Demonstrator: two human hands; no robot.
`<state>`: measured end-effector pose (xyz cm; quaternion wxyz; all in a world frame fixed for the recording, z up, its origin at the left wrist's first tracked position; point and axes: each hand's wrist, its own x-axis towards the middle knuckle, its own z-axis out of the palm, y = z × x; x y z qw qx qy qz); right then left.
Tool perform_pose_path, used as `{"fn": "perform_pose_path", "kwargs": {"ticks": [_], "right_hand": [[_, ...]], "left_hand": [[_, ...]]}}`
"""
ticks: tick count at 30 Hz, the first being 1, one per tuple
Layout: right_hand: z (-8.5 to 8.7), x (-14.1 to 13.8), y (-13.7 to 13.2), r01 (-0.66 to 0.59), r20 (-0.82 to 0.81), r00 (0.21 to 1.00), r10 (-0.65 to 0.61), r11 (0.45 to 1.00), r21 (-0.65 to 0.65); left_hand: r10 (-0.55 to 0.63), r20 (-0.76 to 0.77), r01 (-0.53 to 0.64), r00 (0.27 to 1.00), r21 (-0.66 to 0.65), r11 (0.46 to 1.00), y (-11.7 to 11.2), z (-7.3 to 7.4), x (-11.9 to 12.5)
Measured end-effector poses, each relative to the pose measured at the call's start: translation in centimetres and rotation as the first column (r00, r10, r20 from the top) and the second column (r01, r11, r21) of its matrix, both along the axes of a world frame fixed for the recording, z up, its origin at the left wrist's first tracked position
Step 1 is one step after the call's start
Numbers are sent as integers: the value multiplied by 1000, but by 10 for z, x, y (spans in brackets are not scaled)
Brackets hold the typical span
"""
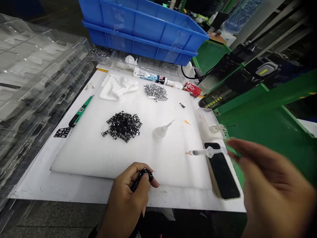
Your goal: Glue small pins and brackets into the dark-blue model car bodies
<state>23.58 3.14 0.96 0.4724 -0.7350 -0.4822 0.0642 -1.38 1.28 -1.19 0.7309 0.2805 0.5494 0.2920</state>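
My left hand [133,195] is closed around a glossy black curved part [145,173] at the near edge of the white foam pad [81,158]. Much of that part is hidden by the fingers. At the right, my right hand [269,185] is blurred, with thumb and fingers apart beside the plunger end of a syringe [203,152]. The syringe looks sharp and lies partly over a phone [224,175], its orange tip pointing left. A squeeze bottle with a thin nozzle [160,131] lies on the pad, near a small orange dispensing tip [187,122].
On the pad are a heap of black frame-like pieces [125,125], a pile of small silvery parts [155,92] and a white cloth [117,87]. A green cutter [81,110] lies left. Blue bins [146,33] stand behind; clear trays [37,82] are stacked left.
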Motion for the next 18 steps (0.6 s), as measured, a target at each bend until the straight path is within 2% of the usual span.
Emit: {"fn": "perform_pose_path", "kwargs": {"ticks": [1,2,3,4,6,8,10,12,13,14,16,18], "right_hand": [[-2,-6,-8,-130,-106,987,117,983,-126],[-6,-11,-13,-261,-206,954,219,943,-206],[-11,-14,-15,-361,-299,911,284,901,-242],[-16,-17,-15,-409,-368,878,305,878,-249],[-22,-21,-11,-382,-465,848,253,901,-206],[-21,-26,-5,-303,-556,806,202,948,-96],[-10,-34,1,-223,-616,761,202,974,45],[7,-45,7,-191,-641,729,243,970,150],[16,-51,10,-207,-669,688,281,960,190],[25,-57,13,-241,-719,611,331,943,230],[38,-69,19,-344,-830,383,405,897,280],[45,-80,26,-434,-894,183,409,850,300]], "left_hand": [[14,20,-14,1000,4,1000,0,0,0],[25,49,-25,998,4,1000,-1,1,0],[39,95,-39,995,-2,999,-1,1,0],[61,159,-59,985,-17,998,-2,1,0],[134,332,-115,934,-76,990,-2,1,0],[224,502,-166,835,-158,973,0,1,1],[288,603,-171,744,-245,954,4,1,3],[322,644,-145,694,-314,938,8,1,5],[328,656,-130,680,-333,934,9,1,7],[329,667,-116,668,-343,932,10,0,8],[324,689,-105,649,-341,934,10,-1,11],[326,698,-112,637,-335,935,8,-4,13]]}}
